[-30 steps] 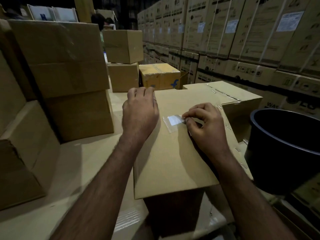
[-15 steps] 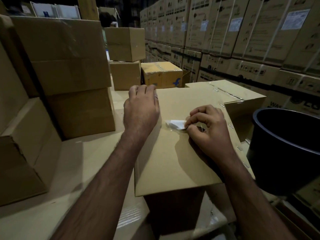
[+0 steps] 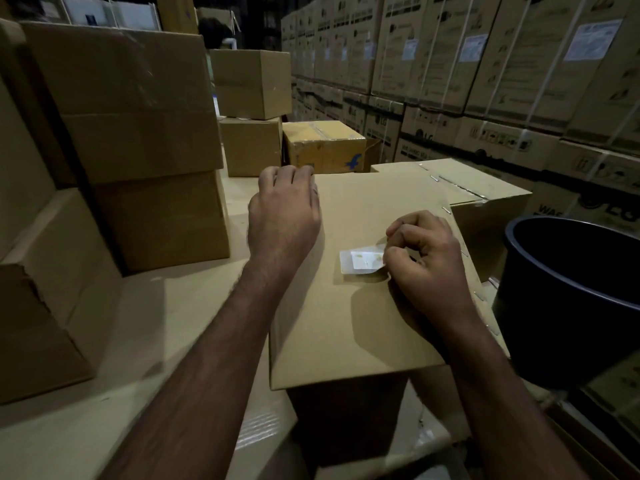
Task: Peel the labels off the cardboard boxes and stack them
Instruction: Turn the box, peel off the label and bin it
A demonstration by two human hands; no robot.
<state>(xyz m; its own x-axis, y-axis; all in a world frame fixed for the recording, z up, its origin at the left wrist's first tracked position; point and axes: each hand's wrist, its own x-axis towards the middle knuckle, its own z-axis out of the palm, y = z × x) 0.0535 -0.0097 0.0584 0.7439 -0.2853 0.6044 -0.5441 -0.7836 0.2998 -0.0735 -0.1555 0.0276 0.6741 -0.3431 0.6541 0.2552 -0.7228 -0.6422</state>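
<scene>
Item, my right hand (image 3: 424, 263): fingers pinching the label (image 3: 360, 261), mostly lifted from the near box (image 3: 346, 323) top at centre; my left hand (image 3: 282, 216): fingers curled over the box's far-left edge, steadying; peel nearly done, I judge; stacking not begun; dark bin (image 3: 571, 299) right.
</scene>
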